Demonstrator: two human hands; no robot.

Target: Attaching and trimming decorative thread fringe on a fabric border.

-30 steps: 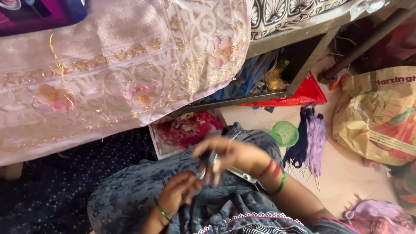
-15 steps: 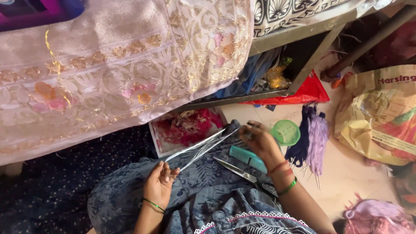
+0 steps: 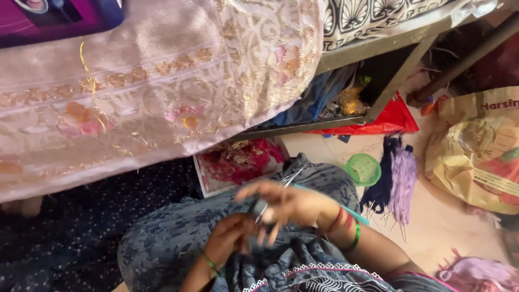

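Pink embroidered cloth (image 3: 162, 92) is draped across the background. Grey threads (image 3: 289, 177), angled up to the right, are pinched by the blurred right hand (image 3: 286, 205); the left hand (image 3: 230, 240) is curled just below, above the lap.

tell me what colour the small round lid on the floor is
Light green lid, clearest in the head view.

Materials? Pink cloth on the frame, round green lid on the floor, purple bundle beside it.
Pink cloth: looks like sheer woven fabric, gold and floral embroidery, slight sheen. Green lid: likely translucent plastic, glossy moulded rim. Purple bundle: seemingly thread or yarn, loose strands fraying at ends.
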